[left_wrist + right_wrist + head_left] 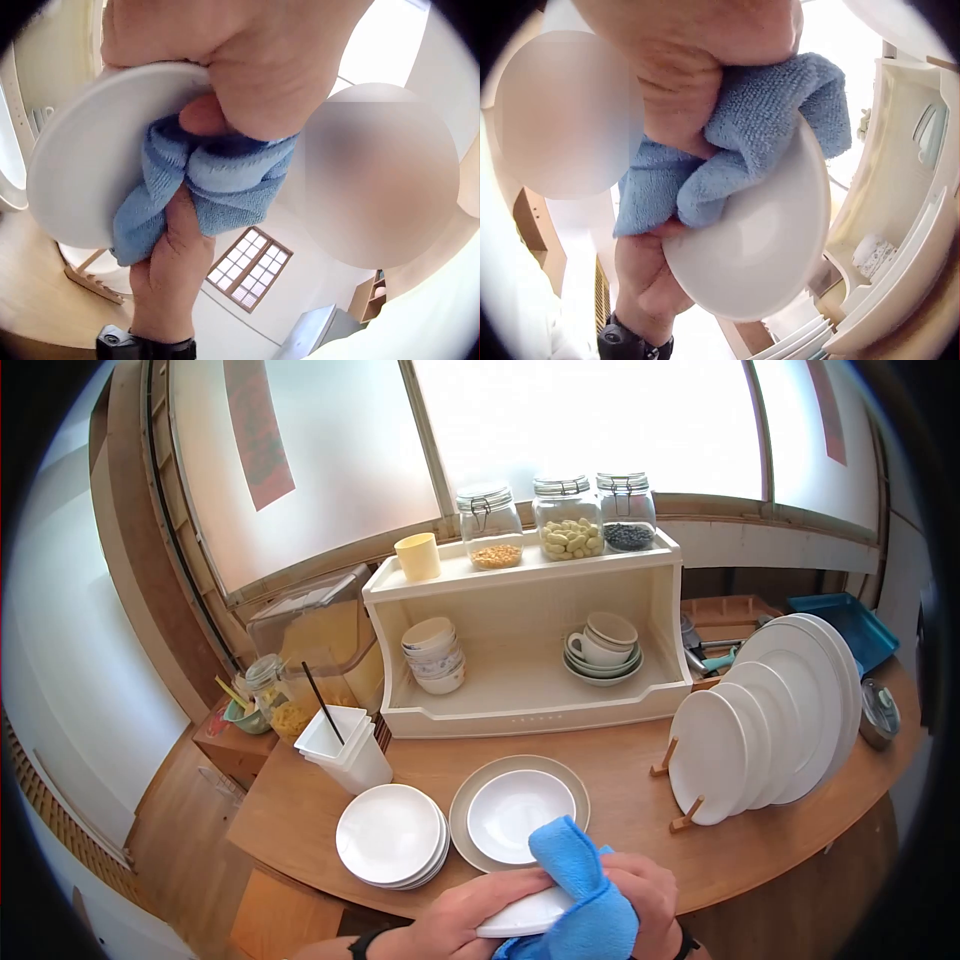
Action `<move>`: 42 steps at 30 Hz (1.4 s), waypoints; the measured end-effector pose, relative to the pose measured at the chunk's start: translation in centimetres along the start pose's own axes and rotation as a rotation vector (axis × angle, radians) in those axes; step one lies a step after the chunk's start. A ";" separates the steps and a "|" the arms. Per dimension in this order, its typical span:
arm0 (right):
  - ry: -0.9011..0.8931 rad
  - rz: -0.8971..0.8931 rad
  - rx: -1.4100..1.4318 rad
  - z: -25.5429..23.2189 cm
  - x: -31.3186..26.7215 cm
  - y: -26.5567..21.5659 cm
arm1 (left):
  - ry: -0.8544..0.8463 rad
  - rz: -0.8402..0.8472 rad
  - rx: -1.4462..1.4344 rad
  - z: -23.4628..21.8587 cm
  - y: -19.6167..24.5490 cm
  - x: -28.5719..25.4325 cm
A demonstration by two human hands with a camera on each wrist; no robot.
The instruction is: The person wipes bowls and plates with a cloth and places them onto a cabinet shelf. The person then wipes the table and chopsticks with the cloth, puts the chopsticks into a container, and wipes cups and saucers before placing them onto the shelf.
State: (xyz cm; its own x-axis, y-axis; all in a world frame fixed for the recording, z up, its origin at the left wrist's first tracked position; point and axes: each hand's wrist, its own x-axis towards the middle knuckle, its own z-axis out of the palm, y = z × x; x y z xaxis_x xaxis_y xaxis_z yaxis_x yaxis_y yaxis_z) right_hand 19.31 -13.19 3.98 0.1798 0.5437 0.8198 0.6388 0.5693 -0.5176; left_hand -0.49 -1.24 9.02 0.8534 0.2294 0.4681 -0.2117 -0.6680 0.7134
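Note:
A white dish (pixel 527 913) is held up at the table's front edge, between both hands. My left hand (pixel 462 908) grips its left side, fingers along the rim. In my right hand (pixel 648 895) a blue cloth (pixel 590 915) is bunched and pressed over the dish's right side. The left wrist view shows the dish (pixel 90 165) tilted, with the cloth (pixel 232 176) folded around its edge. From the right wrist view, the dish's smooth white surface (pixel 754 247) shows below the cloth (pixel 761 112). Some fingertips are hidden by the cloth.
Stacked white plates (pixel 388 835) stand left of a white bowl (pixel 520 815) on a beige plate (pixel 465 800). Upright plates fill a wooden rack (pixel 688 815) at right. Behind are a cream shelf (pixel 530 715) with bowls and cups, jars on top, and white containers (pixel 355 760) at left.

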 end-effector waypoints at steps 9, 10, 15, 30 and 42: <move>-0.044 -0.101 -0.290 0.6 1.1 1.1 | 0.487 0.411 -0.272 6.9 -3.4 -0.8; -0.056 -0.118 -0.327 0.9 1.3 1.2 | 0.455 0.427 -0.213 6.9 -3.2 -0.6; -0.126 -0.214 -0.501 2.2 2.4 1.9 | 0.233 0.394 -0.175 3.8 -1.6 -0.7; -0.261 -0.576 -0.831 11.2 5.2 0.9 | 0.470 0.475 -0.205 5.4 -1.1 -1.1; -0.255 -0.734 -1.286 13.3 5.1 -0.7 | 0.548 0.429 -0.135 5.2 -0.8 -1.1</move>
State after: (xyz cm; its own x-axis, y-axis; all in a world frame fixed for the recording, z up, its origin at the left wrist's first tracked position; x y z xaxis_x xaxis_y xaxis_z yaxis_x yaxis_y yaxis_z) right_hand 9.83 -2.60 5.20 -0.5082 0.5522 0.6609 0.7534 -0.0867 0.6518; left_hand 1.20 -4.68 5.24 0.3266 0.3128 0.8919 -0.5630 -0.6936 0.4494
